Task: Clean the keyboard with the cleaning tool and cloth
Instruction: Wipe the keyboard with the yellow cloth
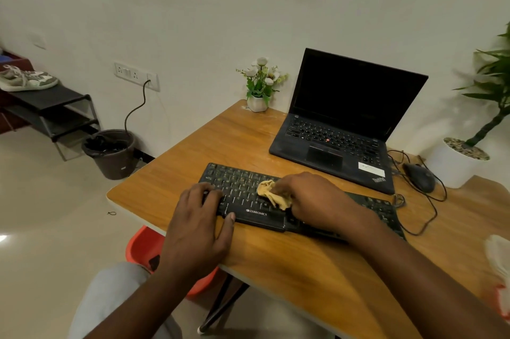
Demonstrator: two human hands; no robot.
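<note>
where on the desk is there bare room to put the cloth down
Bare wood lies between the keyboard, the flower pot and the laptop, and along the near edge before the keyboard. Crowded at right: mouse, cables, white planter.

"ZEBRONICS" on keyboard, "ThinkPad" on laptop
</note>
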